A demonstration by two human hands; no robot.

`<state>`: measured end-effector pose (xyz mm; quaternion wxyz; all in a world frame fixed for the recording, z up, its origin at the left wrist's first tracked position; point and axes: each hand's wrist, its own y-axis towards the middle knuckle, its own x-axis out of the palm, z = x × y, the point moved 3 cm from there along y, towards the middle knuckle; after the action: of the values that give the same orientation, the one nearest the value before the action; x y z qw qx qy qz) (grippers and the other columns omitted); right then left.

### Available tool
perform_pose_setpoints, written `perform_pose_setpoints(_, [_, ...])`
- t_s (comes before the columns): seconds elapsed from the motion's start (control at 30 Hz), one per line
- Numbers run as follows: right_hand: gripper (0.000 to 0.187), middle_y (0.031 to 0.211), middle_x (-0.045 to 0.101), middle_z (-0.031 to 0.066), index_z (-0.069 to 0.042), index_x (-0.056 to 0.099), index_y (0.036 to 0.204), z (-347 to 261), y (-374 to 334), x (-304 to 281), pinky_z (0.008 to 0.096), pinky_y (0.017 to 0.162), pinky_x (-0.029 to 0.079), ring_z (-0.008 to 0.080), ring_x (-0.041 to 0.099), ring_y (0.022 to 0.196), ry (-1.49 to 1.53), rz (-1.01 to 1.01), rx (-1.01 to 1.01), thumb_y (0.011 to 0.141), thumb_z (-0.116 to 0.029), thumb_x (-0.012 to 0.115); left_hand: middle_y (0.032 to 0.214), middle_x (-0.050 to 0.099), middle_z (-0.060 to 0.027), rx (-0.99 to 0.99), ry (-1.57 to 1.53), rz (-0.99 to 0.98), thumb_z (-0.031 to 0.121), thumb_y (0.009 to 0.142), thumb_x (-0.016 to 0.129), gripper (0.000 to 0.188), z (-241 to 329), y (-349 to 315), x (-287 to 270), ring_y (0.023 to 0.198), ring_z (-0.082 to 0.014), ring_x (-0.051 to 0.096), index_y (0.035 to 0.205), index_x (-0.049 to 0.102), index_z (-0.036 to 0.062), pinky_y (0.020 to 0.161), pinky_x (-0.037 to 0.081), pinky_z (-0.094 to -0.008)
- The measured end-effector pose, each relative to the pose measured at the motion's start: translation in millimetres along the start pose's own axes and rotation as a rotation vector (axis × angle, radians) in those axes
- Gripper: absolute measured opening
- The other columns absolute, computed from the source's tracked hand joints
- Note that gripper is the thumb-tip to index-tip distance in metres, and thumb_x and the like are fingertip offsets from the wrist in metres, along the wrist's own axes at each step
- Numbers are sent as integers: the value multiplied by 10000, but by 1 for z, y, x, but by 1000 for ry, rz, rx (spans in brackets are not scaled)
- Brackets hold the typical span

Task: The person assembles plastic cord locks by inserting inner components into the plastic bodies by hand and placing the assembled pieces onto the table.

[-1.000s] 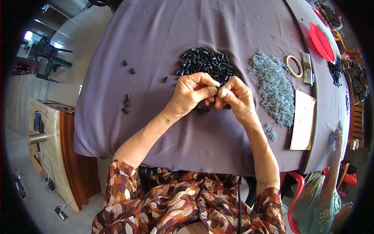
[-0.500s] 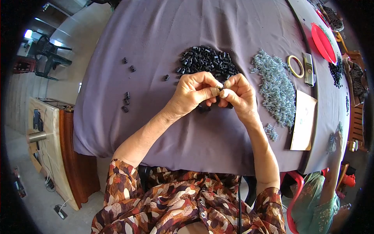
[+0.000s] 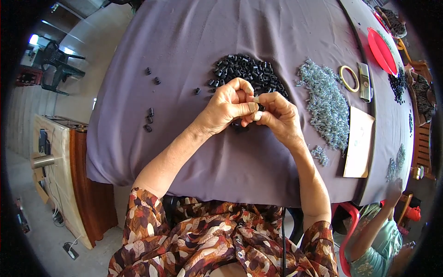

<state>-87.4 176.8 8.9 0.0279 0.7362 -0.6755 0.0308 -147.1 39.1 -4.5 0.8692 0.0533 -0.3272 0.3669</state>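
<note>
Black piece [image 3: 261, 107], small and mostly covered, is sitting among the person's fingertips, just on the near side of the black heap [image 3: 247, 69]. Looking along the head view, I'm seeing only a dark sliver of it, so I can't tell which way its ends are pointing or how its long axis is running. The right hand [image 3: 282, 120] is pinching it, thumb and forefinger closing on it from either side. The left hand [image 3: 220, 110] is meeting it there, its forefinger arching apart from the thumb; whether those fingers are gripping the piece too, I can't tell.

Out to the left of the heap, loose black pieces [image 3: 150, 112] are lying scattered, three of them forming a short row that is running away from the person. In the heap itself, pieces are pointing every which way.

To the right of the heap, a pile of clear bluish bits [image 3: 325, 99] is spreading in a long band. Farther right of the heap, a yellowish ring [image 3: 341, 76] is lying beside a grey flat tool [image 3: 365, 83], and a pale card [image 3: 359, 143] is resting nearer the person.
</note>
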Motion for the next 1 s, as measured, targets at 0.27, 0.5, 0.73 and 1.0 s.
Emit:
perform_pose_setpoints(0.27, [293,897,658,85,17,571,1090,2,-3,3,260,788,497,124,625,855,65,-109,99,833,-95,653,727,580,-43,-69,127,-152,-4,806,635,220,12,0,-8,564,-106,565,920,461,64,472,458,-219])
perform_pose_setpoints(0.5, [185,859,605,36,-1,577,934,-2,1,5,242,675,500,94,608,796,-93,-63,1,785,-19,684,730,580,-41,-65,196,-171,29,824,628,207,7,2,-6,605,-105,582,965,477,38,488,465,-215])
perform_pose_setpoints(0.73, [263,803,547,28,-14,577,858,5,3,-3,244,567,440,92,513,637,-322,65,-40,685,-74,765,785,589,-38,-75,177,-128,91,862,612,212,5,3,-7,622,-96,573,1024,486,39,517,462,-205])
perform_pose_setpoints(1.0, [243,798,545,43,-8,578,842,-3,3,0,263,582,450,126,531,642,-413,67,-174,685,-68,753,772,572,-16,-82,199,-131,124,858,628,214,7,2,-5,630,-89,561,1009,500,42,539,454,-210])
